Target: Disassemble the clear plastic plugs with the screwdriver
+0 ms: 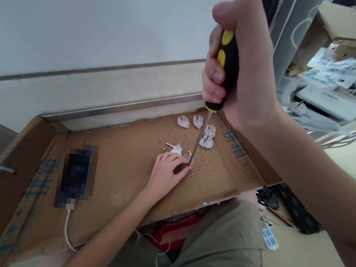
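Observation:
My right hand (242,63) is closed around the black and yellow handle of a screwdriver (225,65), held upright close to the camera. Its metal shaft runs down to a tip at a small dark part (186,165) on a flattened cardboard sheet (119,169). My left hand (167,174) lies on the cardboard with its fingertips pinching that small part in place. A white plug piece (176,150) sits just behind my left fingers. Several clear plug pieces (205,134) lie further back, near the shaft. Tiny dark screws are scattered around the tip.
A blurred dark object (76,176) with a white cable rests on the cardboard's left part. A white wall and metal strip run behind. To the right are power strips (326,100), cables and cardboard boxes (344,24). My knee in olive trousers (231,248) is below.

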`<state>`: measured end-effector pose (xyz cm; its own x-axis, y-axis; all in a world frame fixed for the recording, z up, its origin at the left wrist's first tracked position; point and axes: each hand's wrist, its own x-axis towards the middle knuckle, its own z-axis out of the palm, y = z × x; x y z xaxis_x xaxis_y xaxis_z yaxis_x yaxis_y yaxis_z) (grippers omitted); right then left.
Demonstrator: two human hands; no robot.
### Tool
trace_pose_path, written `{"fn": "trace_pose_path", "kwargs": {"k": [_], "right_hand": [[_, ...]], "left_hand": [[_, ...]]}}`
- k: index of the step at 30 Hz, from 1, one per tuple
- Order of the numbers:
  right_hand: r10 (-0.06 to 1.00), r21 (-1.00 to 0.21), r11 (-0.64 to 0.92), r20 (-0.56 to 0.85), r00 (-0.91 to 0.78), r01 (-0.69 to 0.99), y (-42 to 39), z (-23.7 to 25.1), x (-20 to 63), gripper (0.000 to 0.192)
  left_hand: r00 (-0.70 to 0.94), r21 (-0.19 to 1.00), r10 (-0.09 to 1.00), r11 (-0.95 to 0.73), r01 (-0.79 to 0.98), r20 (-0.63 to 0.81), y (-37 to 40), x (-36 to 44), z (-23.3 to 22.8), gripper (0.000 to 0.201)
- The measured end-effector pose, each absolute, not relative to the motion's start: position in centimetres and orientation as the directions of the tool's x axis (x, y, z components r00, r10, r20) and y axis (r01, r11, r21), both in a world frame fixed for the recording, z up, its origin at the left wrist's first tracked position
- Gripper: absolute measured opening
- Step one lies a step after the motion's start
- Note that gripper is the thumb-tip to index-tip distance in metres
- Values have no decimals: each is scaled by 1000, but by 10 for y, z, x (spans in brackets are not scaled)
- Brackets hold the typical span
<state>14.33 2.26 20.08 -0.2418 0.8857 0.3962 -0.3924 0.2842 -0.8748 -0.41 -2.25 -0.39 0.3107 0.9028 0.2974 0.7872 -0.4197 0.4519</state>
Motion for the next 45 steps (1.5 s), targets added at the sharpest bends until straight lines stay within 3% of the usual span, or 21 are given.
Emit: {"fn": "trace_pose_path", "kwargs": {"k": [26, 35, 41, 45], "right_hand": [[883, -882, 294, 398, -249, -367, 21, 201, 142, 29], [888, -872, 295, 401, -225, -389, 21, 194, 140, 8], [874, -853, 340, 442, -203, -396, 19, 199, 143, 26], [882, -869, 312, 416, -224, -385, 18, 200, 143, 28]], "left_hand": [[312, 441, 901, -421, 793, 300, -22, -4, -5, 18], [318, 440, 902, -423, 792, 293, -22, -4, -6, 19], [322, 444, 900, -427, 788, 294, -22, -4, -4, 19], [316, 444, 905, -417, 793, 286, -22, -3, -4, 19]]}}
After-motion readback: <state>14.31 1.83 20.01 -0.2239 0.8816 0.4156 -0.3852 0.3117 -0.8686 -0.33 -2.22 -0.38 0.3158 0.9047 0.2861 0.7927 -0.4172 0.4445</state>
